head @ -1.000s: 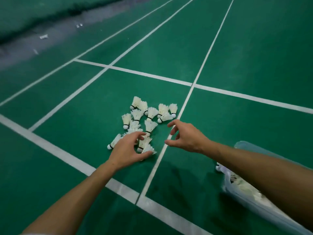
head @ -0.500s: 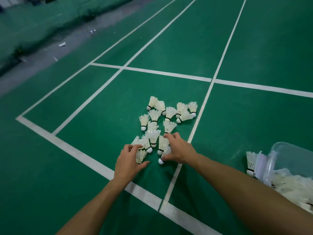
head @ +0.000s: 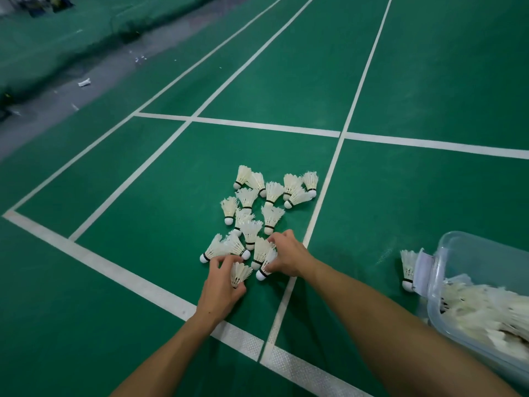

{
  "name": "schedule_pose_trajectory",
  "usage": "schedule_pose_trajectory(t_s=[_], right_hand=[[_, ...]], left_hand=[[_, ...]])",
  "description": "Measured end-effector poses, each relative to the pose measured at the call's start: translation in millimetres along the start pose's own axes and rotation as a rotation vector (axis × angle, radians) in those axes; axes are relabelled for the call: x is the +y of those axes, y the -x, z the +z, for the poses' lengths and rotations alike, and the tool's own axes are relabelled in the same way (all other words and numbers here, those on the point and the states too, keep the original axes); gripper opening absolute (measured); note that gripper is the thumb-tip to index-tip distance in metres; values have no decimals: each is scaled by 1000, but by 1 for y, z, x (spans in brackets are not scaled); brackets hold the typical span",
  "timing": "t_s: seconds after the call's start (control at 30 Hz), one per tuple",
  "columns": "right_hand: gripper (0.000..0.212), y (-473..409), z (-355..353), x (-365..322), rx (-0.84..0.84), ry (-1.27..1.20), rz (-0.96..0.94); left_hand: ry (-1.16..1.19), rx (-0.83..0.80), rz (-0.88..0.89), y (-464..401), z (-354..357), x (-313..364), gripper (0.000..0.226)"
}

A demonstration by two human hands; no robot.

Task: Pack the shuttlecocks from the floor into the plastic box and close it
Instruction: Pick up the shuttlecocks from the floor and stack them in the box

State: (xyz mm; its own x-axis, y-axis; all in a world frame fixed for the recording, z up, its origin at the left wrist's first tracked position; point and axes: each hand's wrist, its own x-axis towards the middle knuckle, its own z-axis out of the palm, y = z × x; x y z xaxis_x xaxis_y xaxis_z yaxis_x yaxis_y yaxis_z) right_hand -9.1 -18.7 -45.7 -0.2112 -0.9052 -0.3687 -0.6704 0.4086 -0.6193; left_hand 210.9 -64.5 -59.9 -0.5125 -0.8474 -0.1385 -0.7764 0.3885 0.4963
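From the head camera, both bare arms reached down to the green court floor [head: 128, 253]. The left hand [head: 220, 285] had its fingers curled round one shuttlecock [head: 240, 275] — feathers pointing up and away from the palm, cork tucked into the grip. Just to its right, the right hand [head: 287, 257] was clenched on another shuttlecock [head: 264, 266], whose white cork stuck out below the fingers; whether it held a second one beside it, I couldn't tell.

The rest of the shuttlecock pile [head: 266, 202] lay loose on the floor just beyond both hands, fanning away from the fingertips toward the far white court line [head: 257, 126], the nearest few touching the knuckles. A long line [head: 329, 181] ran past the right hand's outer side.

Well off to the right of the right forearm stood the plastic box [head: 463, 253] — clear, tipped toward the person, lid off, with a heap of white shuttlecocks inside. One stray shuttlecock [head: 408, 269] stood cork-down on the floor against the box's near corner, by a pale latch [head: 423, 270].
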Motion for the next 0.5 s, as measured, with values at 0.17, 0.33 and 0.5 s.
schedule_pose_trajectory(t_s=[0.17,0.33,0.5], right_hand=[[33,7,1,4,55,-79,-46],[8,32,-10,3,105,-214,-34],[10,80,-53,20,119,-187,-55]], left_hand=[[23,-21,17,11,0,-3,57],[94,8,46,15,-9,8,61],[133,-29,170,13,-21,44,65]])
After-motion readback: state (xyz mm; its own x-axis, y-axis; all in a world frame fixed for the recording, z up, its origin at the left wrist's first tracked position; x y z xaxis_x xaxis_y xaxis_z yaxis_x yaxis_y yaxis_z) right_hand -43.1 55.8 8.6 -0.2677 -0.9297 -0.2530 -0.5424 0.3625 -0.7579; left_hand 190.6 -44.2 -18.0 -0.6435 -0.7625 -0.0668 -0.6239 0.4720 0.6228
